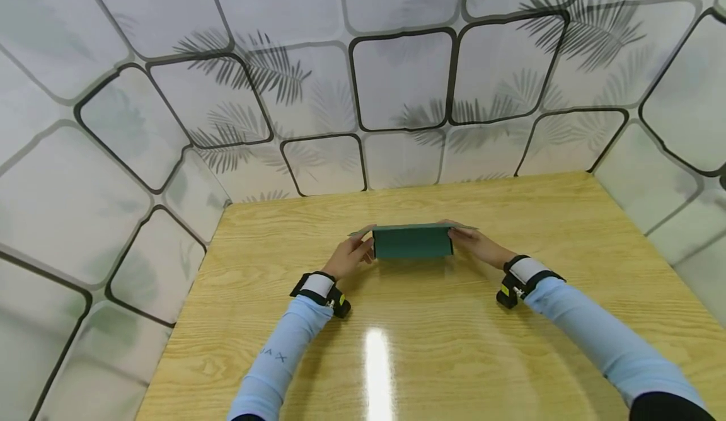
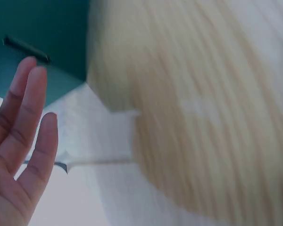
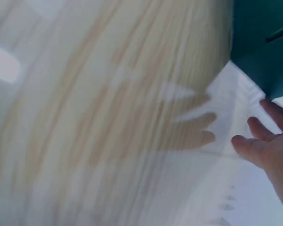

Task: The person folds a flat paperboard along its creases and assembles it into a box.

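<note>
A dark green box (image 1: pixel 413 243), apparently of cardboard, sits on the wooden table, with thin flaps sticking out left and right along its upper edge. Against its left end is my left hand (image 1: pixel 353 256), fingers around the left flap. From the left wrist, this hand (image 2: pixel 21 146) shows several nearly straight fingers, two tips close to a dark slot in the green card (image 2: pixel 61 28). At the other end, my right hand (image 1: pixel 475 243) touches the right flap. Its fingers (image 3: pixel 250 145) look loosely extended below the box corner in the right wrist view. Both thumbs are mostly hidden.
The light wooden tabletop (image 1: pixel 431 345) reaches back to a wall covering (image 1: pixel 403 80) with dark outlined shapes and leaf prints. Similar covering (image 1: pixel 68 194) stands along the left side and the right side. Glare and reflections lie on the tabletop.
</note>
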`<state>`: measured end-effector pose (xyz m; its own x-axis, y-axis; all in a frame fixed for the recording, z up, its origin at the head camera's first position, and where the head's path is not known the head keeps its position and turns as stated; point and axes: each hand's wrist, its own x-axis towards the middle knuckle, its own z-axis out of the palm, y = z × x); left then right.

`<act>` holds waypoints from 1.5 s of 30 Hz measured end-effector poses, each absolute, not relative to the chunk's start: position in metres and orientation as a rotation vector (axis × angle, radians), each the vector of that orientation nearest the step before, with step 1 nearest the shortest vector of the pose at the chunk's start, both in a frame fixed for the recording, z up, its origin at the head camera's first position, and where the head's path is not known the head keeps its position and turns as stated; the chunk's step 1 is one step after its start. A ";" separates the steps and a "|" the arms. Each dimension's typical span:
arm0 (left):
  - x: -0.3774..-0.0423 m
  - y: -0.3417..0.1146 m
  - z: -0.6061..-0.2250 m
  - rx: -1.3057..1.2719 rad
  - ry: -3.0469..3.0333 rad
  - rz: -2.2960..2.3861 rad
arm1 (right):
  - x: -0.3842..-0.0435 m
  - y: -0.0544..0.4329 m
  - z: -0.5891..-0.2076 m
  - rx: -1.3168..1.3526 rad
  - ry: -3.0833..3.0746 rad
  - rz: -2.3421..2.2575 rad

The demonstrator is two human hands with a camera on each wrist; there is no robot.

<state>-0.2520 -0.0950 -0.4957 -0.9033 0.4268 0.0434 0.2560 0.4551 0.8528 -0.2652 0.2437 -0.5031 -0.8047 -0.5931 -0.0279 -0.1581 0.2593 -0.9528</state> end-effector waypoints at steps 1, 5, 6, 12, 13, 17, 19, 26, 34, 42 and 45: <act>-0.252 -0.092 -0.494 0.548 2.515 1.490 | -0.265 0.241 -0.502 -0.606 2.144 -1.577; -0.254 -0.080 -0.490 0.324 2.516 1.671 | -0.268 0.229 -0.500 -0.403 2.095 -1.655; -0.255 -0.077 -0.489 0.272 2.522 1.701 | -0.270 0.225 -0.500 -0.372 2.072 -1.693; -0.260 -0.067 -0.487 0.085 2.527 1.768 | -0.276 0.213 -0.498 -0.288 1.989 -1.827; -0.260 -0.067 -0.487 0.077 2.522 1.772 | -0.276 0.213 -0.498 -0.281 1.985 -1.838; -0.258 -0.068 -0.487 0.080 2.531 1.750 | -0.274 0.216 -0.499 -0.287 1.978 -1.876; -0.257 -0.070 -0.488 0.080 2.528 1.755 | -0.272 0.219 -0.500 -0.303 1.958 -1.902; -0.256 -0.093 -0.483 0.143 2.611 1.661 | -0.266 0.242 -0.494 -0.370 1.974 -2.051; -0.261 -0.120 -0.441 0.334 2.857 1.413 | -0.270 0.271 -0.438 -0.384 2.344 -1.719; -0.258 -0.116 -0.410 0.516 3.027 1.104 | -0.268 0.261 -0.406 -0.405 2.736 -1.036; -0.257 -0.113 -0.406 0.519 3.072 0.960 | -0.266 0.254 -0.402 -0.441 2.839 -0.941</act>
<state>-0.2567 -0.1128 -0.4061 -0.9424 0.2645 0.2046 0.3339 0.7767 0.5341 -0.2658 0.2538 -0.4021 -0.9506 -0.3099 -0.0201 -0.2365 0.7645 -0.5997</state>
